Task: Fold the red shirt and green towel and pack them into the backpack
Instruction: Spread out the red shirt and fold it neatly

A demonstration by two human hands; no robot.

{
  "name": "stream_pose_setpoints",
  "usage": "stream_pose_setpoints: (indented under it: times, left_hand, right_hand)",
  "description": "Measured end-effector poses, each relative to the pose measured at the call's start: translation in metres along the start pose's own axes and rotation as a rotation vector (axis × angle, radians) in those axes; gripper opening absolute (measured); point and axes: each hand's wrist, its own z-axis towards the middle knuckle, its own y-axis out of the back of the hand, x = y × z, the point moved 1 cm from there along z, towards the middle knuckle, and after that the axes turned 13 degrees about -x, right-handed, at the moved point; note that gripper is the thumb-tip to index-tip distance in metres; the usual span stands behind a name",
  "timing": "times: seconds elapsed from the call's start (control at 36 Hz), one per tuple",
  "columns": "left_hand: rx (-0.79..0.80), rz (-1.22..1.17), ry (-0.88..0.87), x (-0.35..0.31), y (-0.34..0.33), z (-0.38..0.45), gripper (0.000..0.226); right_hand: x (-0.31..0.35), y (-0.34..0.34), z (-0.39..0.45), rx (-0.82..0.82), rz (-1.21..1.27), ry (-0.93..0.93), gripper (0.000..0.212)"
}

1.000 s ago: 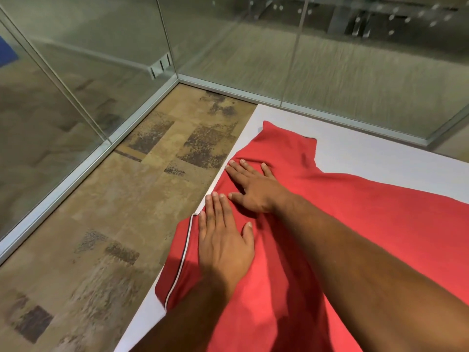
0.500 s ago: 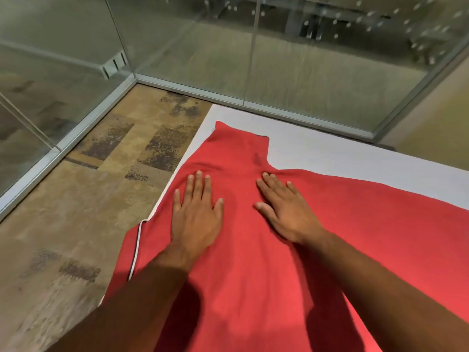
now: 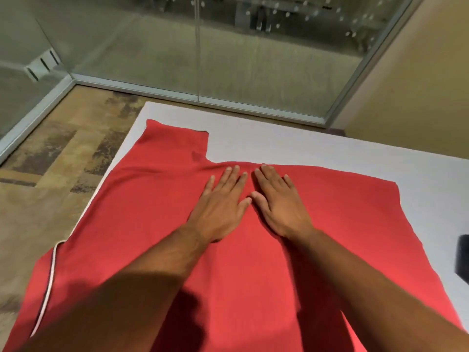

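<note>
The red shirt (image 3: 142, 199) lies spread flat on a white table (image 3: 279, 138), one sleeve pointing to the far left corner and its white-trimmed collar hanging over the left edge. My left hand (image 3: 220, 204) and my right hand (image 3: 279, 201) rest palm down side by side on the shirt near its far edge, fingers spread, thumbs almost touching, holding nothing. No green towel is in view. A dark object (image 3: 462, 257) at the right edge is cut off; I cannot tell what it is.
Glass walls (image 3: 198, 52) with metal frames stand close behind the table's far edge and on the left. A tan wall (image 3: 418, 85) rises at the far right. Patterned carpet floor (image 3: 50, 174) lies left of the table.
Both hands have slid to the right across the shirt and come together near its far edge. The view has swung right, bringing more of the table into sight.
</note>
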Motion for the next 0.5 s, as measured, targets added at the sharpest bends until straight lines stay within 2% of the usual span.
stream_pose_setpoints:
  times: [0.31,0.36,0.42,0.47,0.5]
  left_hand:
    - [-0.131,0.11,0.094,0.032,-0.008,0.018,0.076]
    - [-0.155,0.115,0.108,0.032,-0.009,0.016,0.076]
    - [-0.169,0.105,0.109,0.031,-0.008,0.015,0.075]
    - [-0.172,0.105,0.102,0.03,-0.008,0.015,0.075]
    - [-0.172,0.111,0.102,0.029,-0.008,0.015,0.075]
  right_hand:
    - [-0.132,0.042,-0.025,-0.007,-0.12,-0.318,0.066]
    - [-0.159,0.052,-0.028,-0.095,-0.176,-0.405,0.063]
    - [-0.183,0.067,-0.029,-0.265,-0.239,-0.546,0.057]
    - [-0.203,0.084,-0.031,-0.384,-0.196,-0.779,0.048]
    - [-0.213,0.091,-0.032,-0.39,-0.155,-0.899,0.046]
